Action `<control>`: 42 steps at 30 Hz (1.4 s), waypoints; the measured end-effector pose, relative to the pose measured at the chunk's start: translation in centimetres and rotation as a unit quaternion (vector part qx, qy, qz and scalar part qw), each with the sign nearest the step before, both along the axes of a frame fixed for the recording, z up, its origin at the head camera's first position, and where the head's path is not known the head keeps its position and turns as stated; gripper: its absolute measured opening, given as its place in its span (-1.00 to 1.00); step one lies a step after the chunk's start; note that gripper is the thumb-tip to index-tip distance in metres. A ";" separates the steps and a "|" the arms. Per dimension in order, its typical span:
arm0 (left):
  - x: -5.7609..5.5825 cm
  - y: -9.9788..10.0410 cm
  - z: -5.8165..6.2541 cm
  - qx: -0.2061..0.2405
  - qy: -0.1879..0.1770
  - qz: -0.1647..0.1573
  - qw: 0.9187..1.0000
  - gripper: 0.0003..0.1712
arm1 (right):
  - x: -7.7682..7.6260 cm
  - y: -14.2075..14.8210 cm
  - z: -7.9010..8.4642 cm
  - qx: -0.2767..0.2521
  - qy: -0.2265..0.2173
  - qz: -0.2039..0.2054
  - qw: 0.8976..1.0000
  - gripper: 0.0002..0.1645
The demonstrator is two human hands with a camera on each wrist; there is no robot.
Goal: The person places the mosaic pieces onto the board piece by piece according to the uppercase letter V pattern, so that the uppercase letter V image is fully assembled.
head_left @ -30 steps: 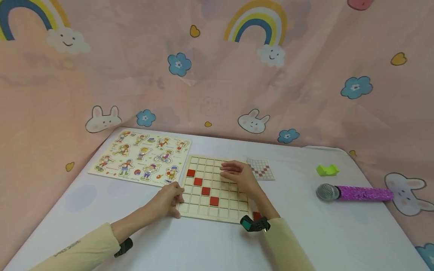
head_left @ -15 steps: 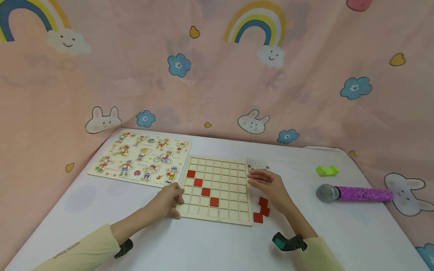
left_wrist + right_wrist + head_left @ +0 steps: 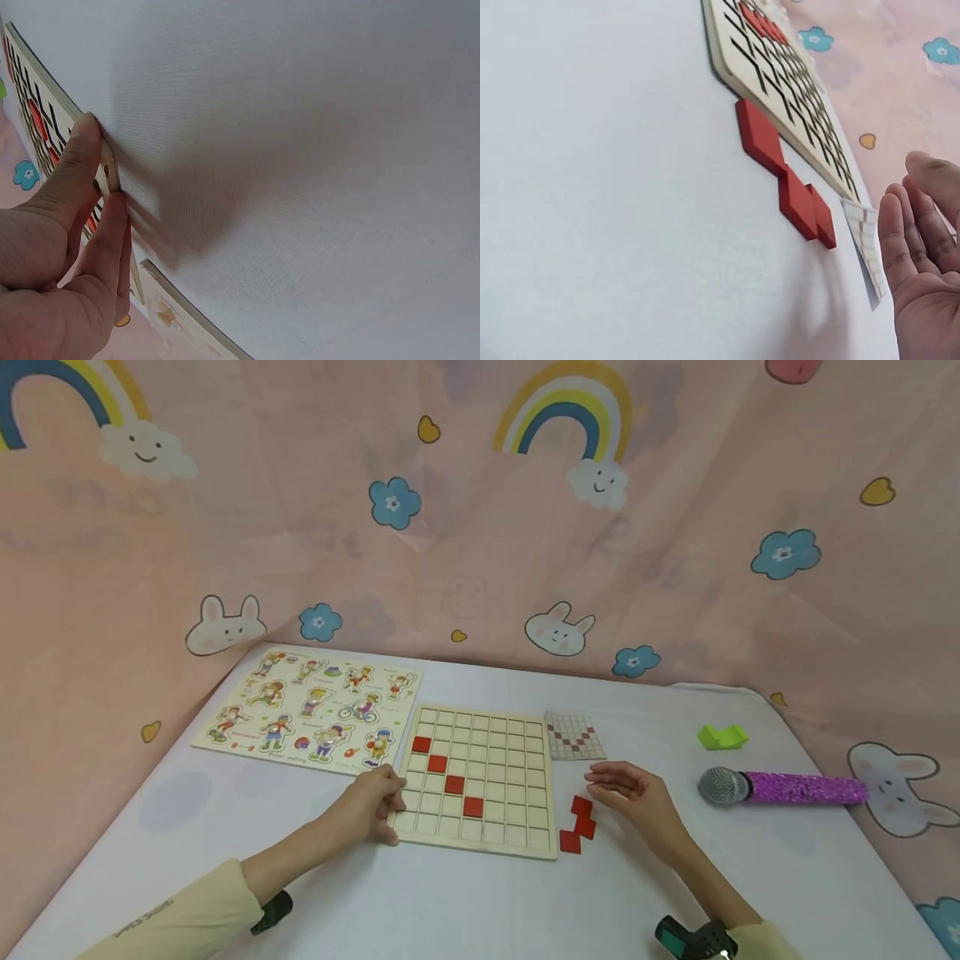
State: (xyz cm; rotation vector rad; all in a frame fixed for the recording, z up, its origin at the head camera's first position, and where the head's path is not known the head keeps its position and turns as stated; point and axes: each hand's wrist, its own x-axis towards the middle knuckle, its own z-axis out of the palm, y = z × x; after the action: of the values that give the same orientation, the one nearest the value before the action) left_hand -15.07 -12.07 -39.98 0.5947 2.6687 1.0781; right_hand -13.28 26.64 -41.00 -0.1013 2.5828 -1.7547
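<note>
A pale wooden grid board [image 3: 517, 722] lies on the table, with several red square tiles [image 3: 453, 784] in a slanting line on its left half. My left hand [image 3: 371, 802] holds its near left corner; the left wrist view shows thumb and fingertips on the edges there. To the right of the board lie 3 loose red tiles [image 3: 585, 827], two overlapping or touching closely. My right hand [image 3: 637, 802] hovers just right of these tiles, fingers loosely bent, nothing held. Behind them sits a small pattern card [image 3: 575, 737] printed with a V of reddish squares.
A puzzle board [image 3: 303, 702] with cartoon figures stands flat at the back left, close to the grid board. Toward the right lie a purple glitter microphone [image 3: 783, 787] and a bright green curved block [image 3: 723, 737]. A pink patterned cloth [image 3: 480, 527] hangs behind the table.
My right hand has withdrawn from over the grid board to the right, past the card, uncovering the loose tiles. My left hand stays at the board's corner.
</note>
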 end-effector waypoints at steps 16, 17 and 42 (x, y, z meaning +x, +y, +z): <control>-0.1 0.0 0.2 -0.004 -0.011 0.005 1.000 -0.61 | 2.9 0.0 -0.2 -0.030 -0.014 0.118 0.993 -0.57; -0.1 -0.1 0.2 -0.003 -0.010 0.004 1.000 -0.61 | 2.9 -0.1 -0.2 -0.033 -0.011 0.127 0.991 -0.58; 0.0 0.0 0.1 -0.004 -0.003 -0.003 1.000 -0.61 | 1.5 -2.2 -0.1 0.023 0.012 0.237 0.971 -0.64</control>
State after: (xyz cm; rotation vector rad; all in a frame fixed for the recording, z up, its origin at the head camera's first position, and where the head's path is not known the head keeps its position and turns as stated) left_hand -15.08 -12.04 -39.87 0.5976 2.6627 1.0648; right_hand -11.74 24.40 -41.08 -0.6788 2.3453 -1.5190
